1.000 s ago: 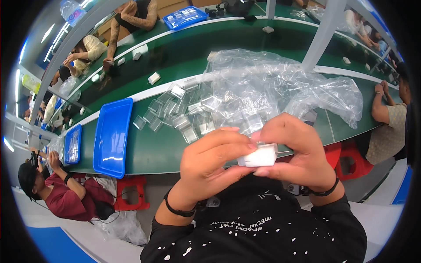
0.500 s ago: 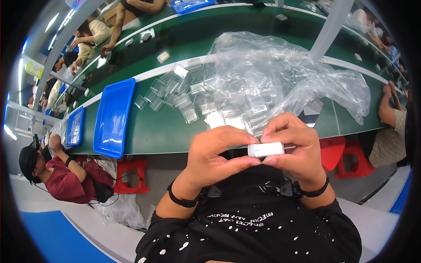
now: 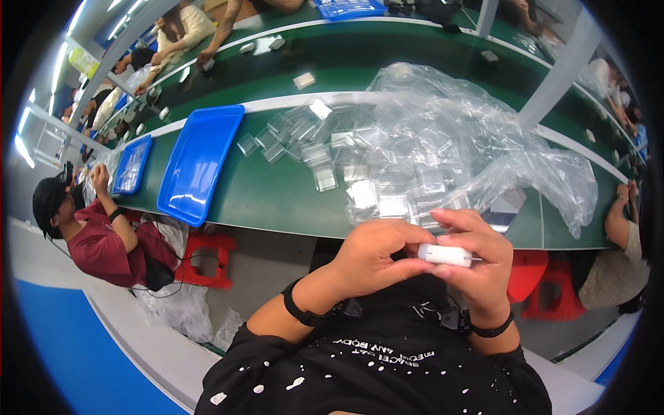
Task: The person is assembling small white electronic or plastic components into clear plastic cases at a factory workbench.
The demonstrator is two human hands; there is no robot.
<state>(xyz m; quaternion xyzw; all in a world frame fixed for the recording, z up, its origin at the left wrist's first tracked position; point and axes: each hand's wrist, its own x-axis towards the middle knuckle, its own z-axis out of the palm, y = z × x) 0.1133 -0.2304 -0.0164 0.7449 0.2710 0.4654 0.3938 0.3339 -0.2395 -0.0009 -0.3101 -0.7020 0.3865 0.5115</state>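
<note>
A small white plug-in charger (image 3: 449,256) with a thin metal prong at its right end is held level in front of my chest, near the table's front edge. My left hand (image 3: 377,257) pinches its left end between thumb and fingers. Around the prong end, my right hand (image 3: 483,266) grips it with the thumb below and fingers above. Just beyond my hands lie loose clear plastic cases (image 3: 318,166) on the green table (image 3: 277,204). A large crumpled clear plastic bag (image 3: 477,131) covers several of them.
Left of the cases stand a blue tray (image 3: 196,166) and a smaller blue tray (image 3: 131,164). Behind the table runs a green conveyor belt (image 3: 387,59) with scattered white pieces. A co-worker in maroon (image 3: 104,238) sits at left, near a red stool (image 3: 207,259). A grey post (image 3: 553,76) rises at right.
The whole view has shifted, with table and cases now farther right in the picture. Both hands keep hold of the charger, which now tilts slightly down to the right.
</note>
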